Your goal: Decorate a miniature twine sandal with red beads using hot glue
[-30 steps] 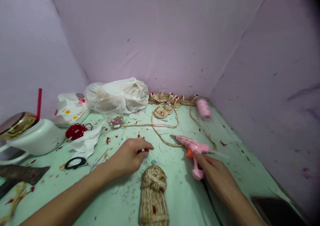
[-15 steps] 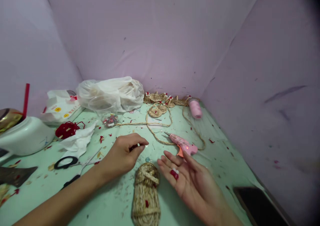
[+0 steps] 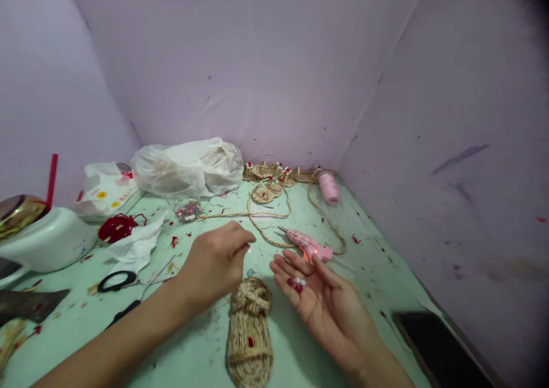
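Head view, left hand: I see the person's left hand [image 3: 219,259] raised just above and left of the straw piece, back of the hand up, thumb and forefinger bent near each other; from here I cannot tell whether the tips meet or pinch anything.
Right hand: the right hand [image 3: 328,308] lies palm up, fingers stretched out and apart from the thumb, gripping nothing.
Beads: I make out a little cluster of small red and white beads [image 3: 297,286] resting loose near the base of the right fingers.
Straw piece: the long, rounded, tan braided-straw piece [image 3: 250,336] lies on the pale green tabletop [image 3: 295,368] between the two forearms, a small red fleck on it.
Glue gun: a pink glue gun with an orange trigger [image 3: 306,244] lies just beyond the right fingertips, its small light glowing.
Cord: a thin tan twisted straw cord [image 3: 278,215] loops behind the gun.
Far edge: I have a pink spool of thread [image 3: 329,188] and a crumpled white plastic bag [image 3: 193,168] by the wall.
Left side: black-handled scissors [image 3: 115,281] lie near the left forearm.
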